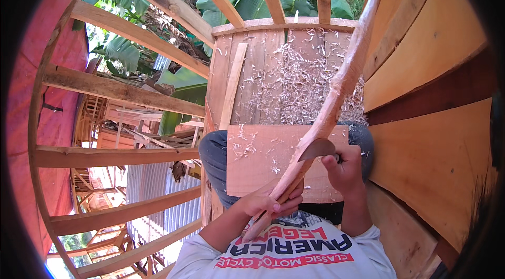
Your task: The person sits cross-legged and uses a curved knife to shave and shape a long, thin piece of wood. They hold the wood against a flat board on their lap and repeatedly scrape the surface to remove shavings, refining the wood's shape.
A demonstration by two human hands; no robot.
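A long, pale, roughly carved wooden stick (336, 95) slants from my shirt front up to the far right, its far end tapering. My left hand (268, 204) is closed around its near part, close to my belly. In my right hand (344, 169) is a knife (317, 148), its fingers wrapped round the handle, most of which they hide. The knife's broad, curved blade lies against the stick, a little beyond my left hand. Under both hands a flat wooden board (258, 166) rests across my lap, with a few curled shavings on it.
Many wood shavings (300, 79) litter the plank floor (221, 68) in front of my knees, beside a loose wooden strip (233, 87). Slatted wooden railing (121, 155) runs along the left and far side. Wooden panels (431, 153) close in the right.
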